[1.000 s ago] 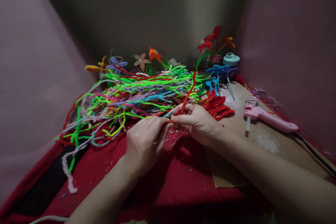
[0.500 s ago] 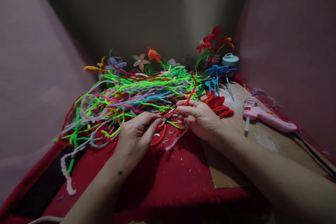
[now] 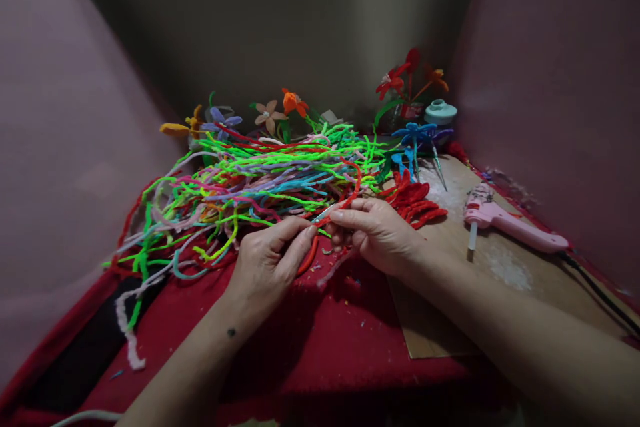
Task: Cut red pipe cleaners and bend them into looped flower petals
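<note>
The red-cloth-covered bench (image 3: 280, 360) is spread with a tangled heap of fuzzy multicoloured stems (image 3: 280, 170). Right of the heap lie a pink plastic glue gun (image 3: 520, 225) and red looped petals (image 3: 417, 207). At its near edge, a bent red fuzzy stem (image 3: 359, 180) is pinched by left hand (image 3: 267, 257) and right hand (image 3: 383, 233), a red-handled metal tool (image 3: 309, 257) partly hidden.
</note>
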